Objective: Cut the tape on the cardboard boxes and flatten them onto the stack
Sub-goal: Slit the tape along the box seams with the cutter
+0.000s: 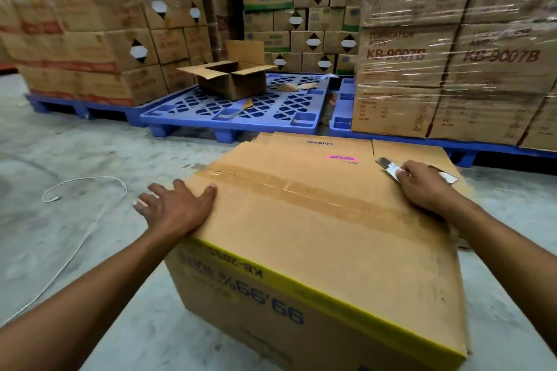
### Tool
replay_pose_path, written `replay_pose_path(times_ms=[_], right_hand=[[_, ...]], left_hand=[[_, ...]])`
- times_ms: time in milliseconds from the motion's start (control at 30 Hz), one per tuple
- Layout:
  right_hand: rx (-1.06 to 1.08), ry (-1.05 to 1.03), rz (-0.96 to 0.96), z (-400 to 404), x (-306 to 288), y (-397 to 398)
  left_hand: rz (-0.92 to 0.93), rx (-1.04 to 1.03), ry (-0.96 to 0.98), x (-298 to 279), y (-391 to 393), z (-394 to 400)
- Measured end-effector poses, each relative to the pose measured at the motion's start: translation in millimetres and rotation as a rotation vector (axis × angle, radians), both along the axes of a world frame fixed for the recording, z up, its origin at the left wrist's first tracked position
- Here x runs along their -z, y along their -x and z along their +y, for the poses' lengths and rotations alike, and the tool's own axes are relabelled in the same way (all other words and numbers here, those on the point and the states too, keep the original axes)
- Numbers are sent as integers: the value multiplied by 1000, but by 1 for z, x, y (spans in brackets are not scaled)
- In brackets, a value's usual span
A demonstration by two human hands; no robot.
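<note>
On the concrete floor [90, 141] right in front of me sits the sealed cardboard box [316, 238], brown tape [301, 193] running across its top from left to right. My left hand [177, 208] lies flat over the box's left top edge, fingers spread and straight, thumb on the top panel. My right hand [425, 187] is curled around a box cutter [388, 170] at the far right corner, blade pointing away. Beyond the box lies flattened cardboard [316, 141], then a blue pallet [241, 108] carrying an open carton [232, 78].
</note>
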State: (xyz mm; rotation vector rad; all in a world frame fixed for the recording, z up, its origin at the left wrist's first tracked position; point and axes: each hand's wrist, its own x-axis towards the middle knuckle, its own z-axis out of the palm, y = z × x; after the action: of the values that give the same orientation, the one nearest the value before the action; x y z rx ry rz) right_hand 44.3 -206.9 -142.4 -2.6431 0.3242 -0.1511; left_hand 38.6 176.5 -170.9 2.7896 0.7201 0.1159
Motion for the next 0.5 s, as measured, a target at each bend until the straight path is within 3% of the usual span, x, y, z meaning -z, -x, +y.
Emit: replay_pose_path(times_ms=[233, 300, 400, 500], right_hand=[[130, 82, -1, -12, 9, 14], [167, 99, 31, -27, 7, 28], [97, -57, 94, -30, 7, 44], [104, -134, 65, -14, 14, 53]], left_hand=[[-373, -103, 193, 0, 4, -8], [-435, -177, 394, 0, 1, -17], [-394, -321, 789, 2, 6, -41], [-380, -351, 980, 9, 17, -47]])
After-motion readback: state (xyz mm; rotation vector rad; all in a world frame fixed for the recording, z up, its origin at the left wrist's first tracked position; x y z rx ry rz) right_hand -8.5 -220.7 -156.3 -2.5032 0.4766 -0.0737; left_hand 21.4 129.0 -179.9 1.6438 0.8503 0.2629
